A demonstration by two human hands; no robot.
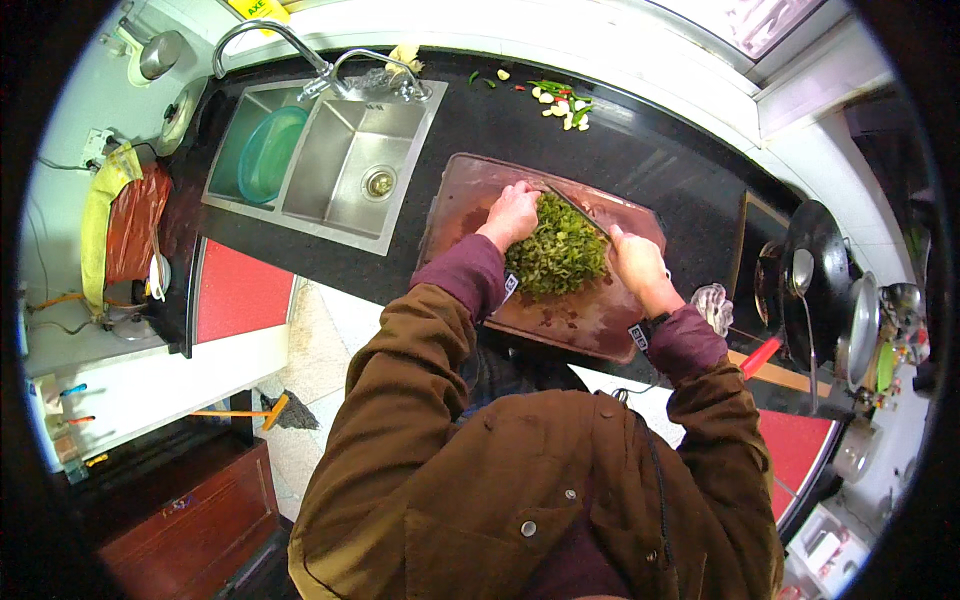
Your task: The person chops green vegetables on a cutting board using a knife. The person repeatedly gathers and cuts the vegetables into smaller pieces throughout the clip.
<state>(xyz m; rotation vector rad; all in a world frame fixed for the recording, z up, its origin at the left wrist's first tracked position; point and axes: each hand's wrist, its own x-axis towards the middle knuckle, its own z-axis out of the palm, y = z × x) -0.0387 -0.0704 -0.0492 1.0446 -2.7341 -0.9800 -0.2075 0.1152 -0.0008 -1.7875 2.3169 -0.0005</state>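
Note:
A heap of chopped green vegetables lies on a reddish-brown cutting board. My right hand grips a knife at its near end, and the narrow blade slants across the heap's upper right edge. At the blade's far end is my left hand, its fingers curled at the tip, beside the heap's upper left. Whether those fingers pinch the blade or only rest against it is hidden.
Garlic cloves and green and red chillies lie behind the board. On the left, a double steel sink holds a green basin. A black wok and a ladle stand at right, near a red handle and a crumpled plastic bag.

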